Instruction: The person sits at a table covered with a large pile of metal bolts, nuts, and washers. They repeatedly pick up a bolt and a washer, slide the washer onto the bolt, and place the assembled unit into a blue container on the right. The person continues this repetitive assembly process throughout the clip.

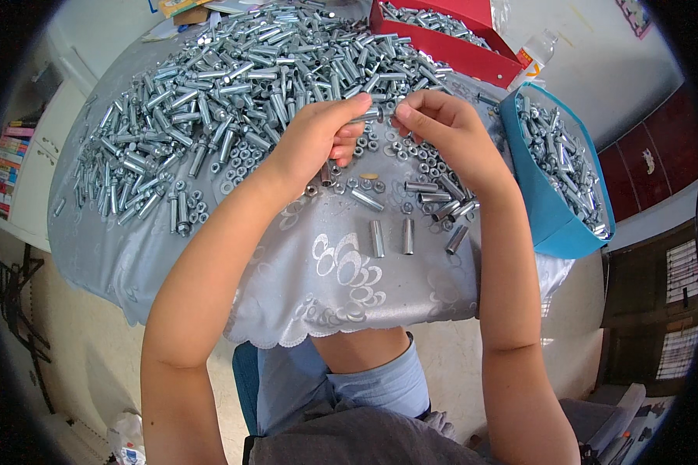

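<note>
My left hand [312, 143] is closed round a shiny metal anchor bolt [369, 115], whose end sticks out to the right past the thumb. At that end, my right hand [451, 133] pinches with thumb and finger. A small metal piece shows at the fingertips, either a nut or a washer; I cannot tell which. Beneath both hands lie loose nuts [422, 167] and washers. Closer to me, several metal sleeves [377, 238] are scattered on the patterned silver tablecloth [302, 291]. A big heap of anchor bolts [248, 77] spreads behind and left of my left hand.
A red box [450, 48] of metal parts stands at the back right, beside a plastic bottle [537, 53]. On the right, a blue fabric bin [570, 225] full of anchor bolts sits at the table's edge. The scalloped cloth edge hangs over my lap.
</note>
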Action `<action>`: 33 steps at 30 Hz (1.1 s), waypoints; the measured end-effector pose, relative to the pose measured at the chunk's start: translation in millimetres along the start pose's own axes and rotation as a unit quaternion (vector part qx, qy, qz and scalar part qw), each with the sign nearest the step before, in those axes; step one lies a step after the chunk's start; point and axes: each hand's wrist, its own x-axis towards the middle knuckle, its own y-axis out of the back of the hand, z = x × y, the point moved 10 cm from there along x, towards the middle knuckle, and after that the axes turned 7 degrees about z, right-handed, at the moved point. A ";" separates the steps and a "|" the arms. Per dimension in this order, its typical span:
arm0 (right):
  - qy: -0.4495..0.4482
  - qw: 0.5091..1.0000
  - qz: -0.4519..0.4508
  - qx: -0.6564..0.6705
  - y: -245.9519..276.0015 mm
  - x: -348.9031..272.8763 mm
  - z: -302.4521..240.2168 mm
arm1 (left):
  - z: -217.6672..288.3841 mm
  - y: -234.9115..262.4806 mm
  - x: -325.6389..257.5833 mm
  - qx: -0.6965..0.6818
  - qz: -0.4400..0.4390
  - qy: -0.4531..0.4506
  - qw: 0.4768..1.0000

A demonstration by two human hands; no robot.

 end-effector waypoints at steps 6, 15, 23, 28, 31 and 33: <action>-0.026 0.998 -0.025 0.043 -4.3 -1.2 3.5 | 2.9 -0.6 -1.9 -0.009 0.004 0.005 1.000; -0.051 0.991 -0.048 0.113 -8.3 -3.4 5.9 | 4.4 -6.0 -4.1 -0.034 -0.027 0.005 0.999; -0.041 0.980 -0.075 0.180 -14.7 -5.4 3.5 | 2.7 -17.0 -7.5 -0.055 -0.060 0.037 0.996; -0.029 0.982 -0.042 0.180 -10.7 -4.2 -2.4 | 3.2 -15.6 -7.2 -0.060 -0.054 0.036 0.996; 0.036 0.988 0.027 0.149 -2.2 -2.4 -15.8 | 6.7 -13.6 -6.5 -0.060 -0.046 0.026 0.997; 0.056 0.989 0.064 0.121 1.8 -4.4 -21.5 | 6.2 -13.2 -4.8 -0.066 -0.057 0.019 0.996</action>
